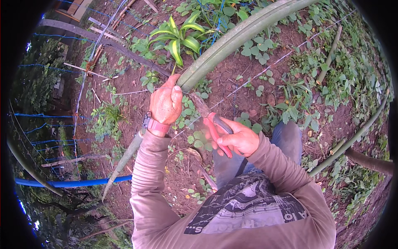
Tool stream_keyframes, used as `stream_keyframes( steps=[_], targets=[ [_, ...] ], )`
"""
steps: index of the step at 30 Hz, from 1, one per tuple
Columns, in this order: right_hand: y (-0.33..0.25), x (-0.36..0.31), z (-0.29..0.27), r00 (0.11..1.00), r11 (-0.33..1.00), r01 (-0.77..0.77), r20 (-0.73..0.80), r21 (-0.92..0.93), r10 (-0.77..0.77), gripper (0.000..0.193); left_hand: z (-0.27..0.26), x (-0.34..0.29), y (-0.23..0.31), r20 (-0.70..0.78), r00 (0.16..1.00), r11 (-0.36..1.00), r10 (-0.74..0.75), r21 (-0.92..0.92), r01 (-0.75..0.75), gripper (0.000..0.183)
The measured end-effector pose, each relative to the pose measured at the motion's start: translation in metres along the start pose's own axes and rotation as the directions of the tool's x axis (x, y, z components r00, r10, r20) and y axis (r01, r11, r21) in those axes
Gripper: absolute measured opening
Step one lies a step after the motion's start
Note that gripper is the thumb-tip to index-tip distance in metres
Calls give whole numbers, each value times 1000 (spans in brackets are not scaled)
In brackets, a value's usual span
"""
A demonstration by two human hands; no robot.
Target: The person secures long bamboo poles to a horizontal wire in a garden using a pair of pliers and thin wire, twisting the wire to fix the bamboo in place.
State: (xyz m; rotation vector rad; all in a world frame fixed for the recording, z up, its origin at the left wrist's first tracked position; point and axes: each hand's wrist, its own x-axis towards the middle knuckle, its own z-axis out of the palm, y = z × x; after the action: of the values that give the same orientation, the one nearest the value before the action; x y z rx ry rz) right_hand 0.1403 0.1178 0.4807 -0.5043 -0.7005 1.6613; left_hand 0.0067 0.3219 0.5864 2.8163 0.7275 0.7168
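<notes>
My left hand (166, 101), with a reddish-pink watch strap (158, 126) at its wrist, is closed round a thick green pole (234, 43). The pole slants up to the right and has a groove along its length. A thin wire (132, 91) passes at the same hand, and its thumb presses near the wire by the pole. In my right hand (240, 140) are pliers (213, 126) with red and dark handles and rusty jaws. The jaws point up-left at the wire beside the pole. Whether they grip it, I cannot tell.
A barbed wire strand (265, 70) runs diagonally behind the pliers. Near the pole grows a yellow-striped leafy plant (179, 36). A narrower pole (124, 164) slants below my left wrist, by a blue pipe (87, 183). Blue strings (49, 115) cross at left. Leafy weeds cover the soil at right.
</notes>
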Motion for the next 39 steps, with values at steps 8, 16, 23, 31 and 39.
stream_keyframes(
  steps=[8, 16, 23, 31, 39],
  targets=[
    [3, 4, 2, 997, 996, 13, -78, -88, -20, 66, -27, 0, 5, -34, 990, 990, 138, -24, -139, 39],
    [3, 0, 4, 998, 1000, -25, -52, 11, 25, 75, -23, -29, 23, -192, 974, 532, -119, -841, -101, 29],
    [2, 3, 19, 999, 996, -18, -36, 90, 21, 77, -5, -34, 39, -280, 950, 335, -138, -916, -221, 30],
    [14, 9, 11, 998, 1000, 11, -68, -16, -12, 67, 8, -29, 39, -366, 909, 200, -202, -924, -327, 30],
    [7, 15, 3, 995, 993, -29, -94, -115, 18, 64, -10, -11, 37, -282, 949, 238, -140, -940, -244, 26]
  ],
)
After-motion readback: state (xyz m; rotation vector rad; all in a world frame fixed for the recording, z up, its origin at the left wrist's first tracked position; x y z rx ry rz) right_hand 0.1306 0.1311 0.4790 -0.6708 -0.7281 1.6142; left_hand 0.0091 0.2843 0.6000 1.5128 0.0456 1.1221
